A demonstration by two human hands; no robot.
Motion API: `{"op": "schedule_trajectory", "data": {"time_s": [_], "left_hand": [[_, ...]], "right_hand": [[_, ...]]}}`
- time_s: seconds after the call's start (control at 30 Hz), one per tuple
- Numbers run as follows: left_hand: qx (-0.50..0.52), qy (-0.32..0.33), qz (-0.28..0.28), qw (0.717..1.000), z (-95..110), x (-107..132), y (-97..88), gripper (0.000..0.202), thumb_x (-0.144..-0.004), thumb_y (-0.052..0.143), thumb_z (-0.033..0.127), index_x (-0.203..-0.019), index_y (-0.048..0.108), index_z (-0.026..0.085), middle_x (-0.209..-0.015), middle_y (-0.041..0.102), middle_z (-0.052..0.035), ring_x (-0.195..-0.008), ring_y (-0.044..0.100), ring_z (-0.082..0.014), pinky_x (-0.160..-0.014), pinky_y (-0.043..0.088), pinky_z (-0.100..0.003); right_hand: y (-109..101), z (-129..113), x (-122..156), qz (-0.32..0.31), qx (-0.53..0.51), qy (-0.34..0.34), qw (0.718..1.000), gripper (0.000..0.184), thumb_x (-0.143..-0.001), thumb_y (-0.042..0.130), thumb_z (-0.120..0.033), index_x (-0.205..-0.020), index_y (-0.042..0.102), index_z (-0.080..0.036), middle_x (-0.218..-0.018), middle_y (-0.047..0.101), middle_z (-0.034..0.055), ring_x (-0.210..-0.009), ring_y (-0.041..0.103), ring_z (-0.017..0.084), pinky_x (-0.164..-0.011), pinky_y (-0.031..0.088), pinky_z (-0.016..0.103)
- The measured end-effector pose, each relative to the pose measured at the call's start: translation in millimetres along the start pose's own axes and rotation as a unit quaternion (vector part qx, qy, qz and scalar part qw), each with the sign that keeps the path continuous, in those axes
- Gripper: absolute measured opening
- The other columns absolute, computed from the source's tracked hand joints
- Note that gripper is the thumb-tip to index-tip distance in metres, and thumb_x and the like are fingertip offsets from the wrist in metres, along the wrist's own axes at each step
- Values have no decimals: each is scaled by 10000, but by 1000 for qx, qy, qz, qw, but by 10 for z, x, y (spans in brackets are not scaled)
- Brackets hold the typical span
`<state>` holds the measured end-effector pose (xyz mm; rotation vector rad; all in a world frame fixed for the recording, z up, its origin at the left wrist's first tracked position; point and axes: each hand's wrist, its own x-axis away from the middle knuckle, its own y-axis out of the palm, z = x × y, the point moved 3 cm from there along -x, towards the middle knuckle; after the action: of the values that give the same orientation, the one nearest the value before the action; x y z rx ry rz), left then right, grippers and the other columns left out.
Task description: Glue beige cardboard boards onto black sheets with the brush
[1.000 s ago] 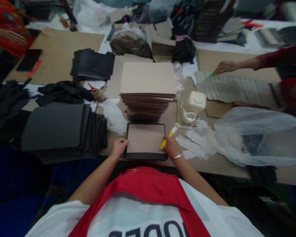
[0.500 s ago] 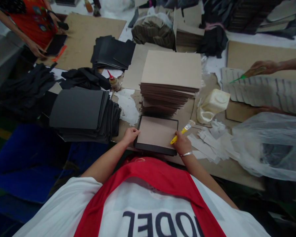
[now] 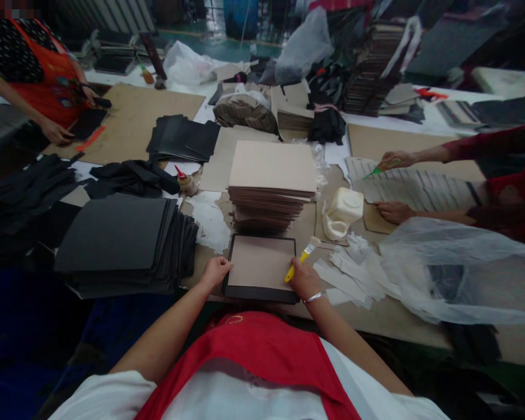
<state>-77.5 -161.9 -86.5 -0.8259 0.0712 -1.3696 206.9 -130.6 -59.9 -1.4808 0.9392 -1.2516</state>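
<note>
A tan board [image 3: 261, 263] lies on a black sheet whose edges frame it, right in front of me at the table's near edge. My left hand [image 3: 216, 271] is curled against the left edge of that piece. My right hand [image 3: 305, 279] rests on its right edge and grips a yellow-handled brush [image 3: 301, 259], bristles pointing up and away. Behind the piece stands a tall stack of tan boards [image 3: 271, 181].
A stack of black sheets [image 3: 122, 242] sits to my left, a white jug [image 3: 342, 211] and white paper strips [image 3: 347, 274] to my right, beside a big clear plastic bag [image 3: 455, 262]. A glue bottle [image 3: 186, 182] stands left of the boards. Other people work at the far left and right.
The view shifted and tilted up. My hands stayed at the sides of the tan board, the brush still in my right hand. The person on the right now has a second hand on the table.
</note>
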Motion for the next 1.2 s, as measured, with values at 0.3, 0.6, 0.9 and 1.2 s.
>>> {"op": "schedule_trajectory", "data": {"time_s": [0.3, 0.6, 0.9, 1.2], "left_hand": [[-223, 137, 56, 964, 254, 177, -63, 196, -757, 527, 216, -911, 620, 140, -926, 636, -102, -884, 569, -219, -768, 424, -329], [-412, 368, -41, 832, 511, 212, 343, 349, -839, 393, 115, -1142, 566, 118, -1278, 513, -159, -1205, 456, -230, -999, 363, -374], [-431, 331, -22, 839, 610, 343, 477, 555, -800, 539, 461, -1272, 497, 171, -1326, 442, -208, -1223, 394, -367, -971, 337, -477], [-421, 329, -8, 845, 525, 334, 493, 559, -813, 514, 466, -1293, 489, 181, -1366, 413, -201, -1257, 358, -373, -996, 303, -485]], "right_hand": [[-132, -50, 9, -50, 3, 28, 998, 244, -827, 462, -202, -1066, 502, -177, -859, 631, 95, -815, 611, 202, -641, 370, 258], [-542, 231, 75, 43, -26, 97, 994, 381, -887, 403, -463, -1115, 523, -182, -825, 655, 99, -728, 620, 204, -572, 355, 251], [-771, -205, -215, 32, -578, 35, 814, 441, -844, 368, -554, -950, 572, -178, -592, 569, -21, -438, 490, 88, -433, 387, 195], [-304, -689, -683, -51, -646, 59, 759, 212, -778, 500, -392, -766, 554, -187, -494, 523, -52, -352, 430, 69, -347, 338, 172]]}}
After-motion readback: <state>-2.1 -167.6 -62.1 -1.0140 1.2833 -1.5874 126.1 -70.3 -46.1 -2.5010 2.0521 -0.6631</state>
